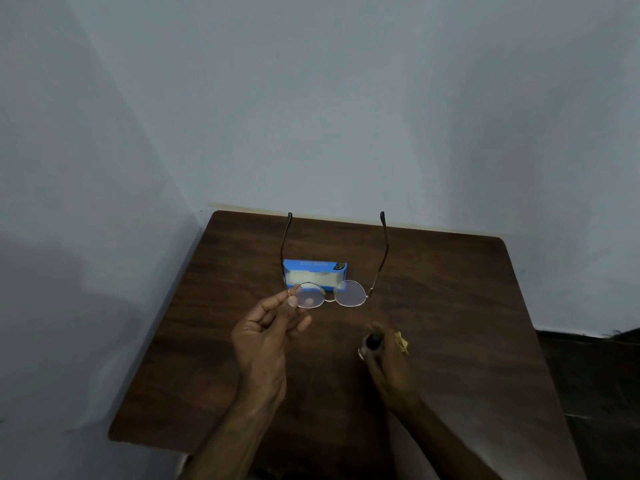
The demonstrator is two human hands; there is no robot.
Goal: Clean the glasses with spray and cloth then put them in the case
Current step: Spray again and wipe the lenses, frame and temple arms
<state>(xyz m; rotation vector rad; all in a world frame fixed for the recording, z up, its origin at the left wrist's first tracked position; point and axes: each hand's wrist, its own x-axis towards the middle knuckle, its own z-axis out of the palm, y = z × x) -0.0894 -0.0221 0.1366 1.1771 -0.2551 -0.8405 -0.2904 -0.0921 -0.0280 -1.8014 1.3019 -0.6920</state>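
Glasses [348, 294] were held open just in front of the blue case [313, 271], temples pointing past it toward the far table [450, 306] edge; left hand [266, 337] pinched the rim corner by the hinge between thumb and forefinger, other fingers loosely spread. Right hand [384, 358], nearer the person than the case and off to its right, was curled round a small dark spray bottle [374, 341] with a yellow cloth [401, 342] tucked behind it. My read: thin wire frame looks light and easily bent, and lenses smear and scratch, so grip at rim or hinge, never across the glass
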